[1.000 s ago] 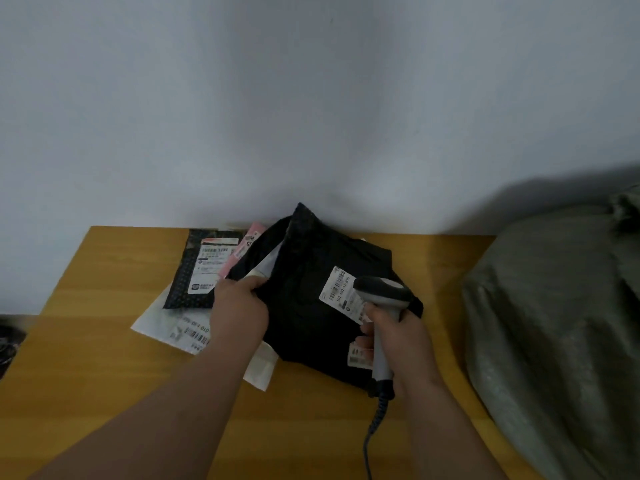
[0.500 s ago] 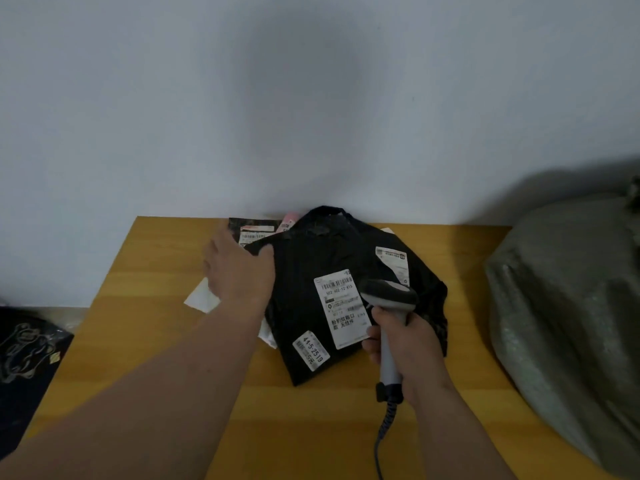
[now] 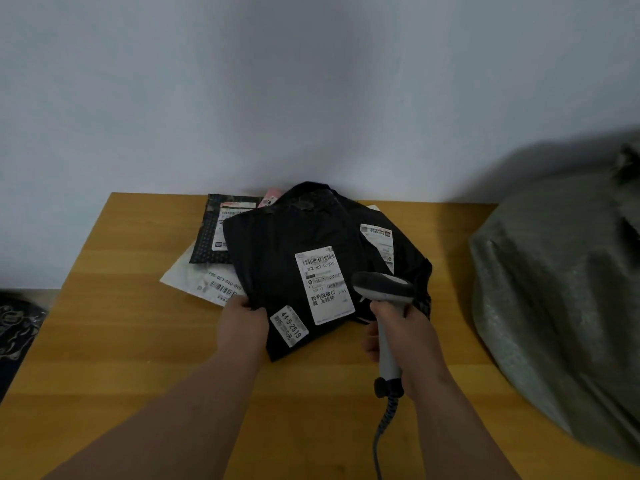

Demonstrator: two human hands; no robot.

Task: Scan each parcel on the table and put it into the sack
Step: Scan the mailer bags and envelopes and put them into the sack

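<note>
**op:** Parcel on top is a floppy black plastic mailer bag (image 3: 277,258) with a white shipping label (image 3: 323,284) facing up. It's on the heap of other parcels in the middle of the yellow wooden table (image 3: 121,323), well short of the grey-green woven sack (image 3: 561,306) over on the right. My left hand (image 3: 242,323) is pinching its near edge, I reckon to keep the plastic flat so the barcode reads clean

**reply:** and the scanner?

**op:** right hand (image 3: 405,337) is wrapped round the handle of the grey corded barcode scanner (image 3: 382,292), head tipped down just beside that label, so I'd say we're mid-scan. Nothing's headed for the sack yet

**reply:** what's under it?

**op:** a dotted dark mailer (image 3: 213,237), a white flat envelope (image 3: 201,282) and another black bag with its own label (image 3: 379,242), all still waiting their turn I guess
</note>
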